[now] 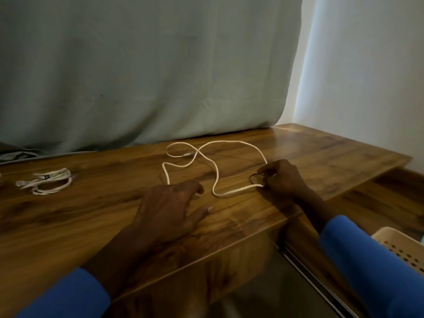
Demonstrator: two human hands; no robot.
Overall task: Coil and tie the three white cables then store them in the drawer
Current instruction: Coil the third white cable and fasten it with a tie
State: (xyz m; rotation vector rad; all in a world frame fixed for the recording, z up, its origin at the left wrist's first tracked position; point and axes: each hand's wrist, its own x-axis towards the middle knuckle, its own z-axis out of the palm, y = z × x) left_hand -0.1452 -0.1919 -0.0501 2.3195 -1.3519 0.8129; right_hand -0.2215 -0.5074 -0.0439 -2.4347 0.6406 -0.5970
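While the coiled white cables (46,181) are lying at the left edge of the frame on the wooden table (91,214), the left hand (169,207) is resting palm-down just left of centre, its fingers spread and gripping nothing. Right of it, the loose white cable (215,171) is snaking across the middle, and the right hand (282,177) is pinching its near end in curled fingers, along with a small dark loop (250,179). A perforated cream basket (399,246) is sitting at lower right.

Grey cloth (137,72) behind wooden table (68,226); perforated basket (399,246) right.
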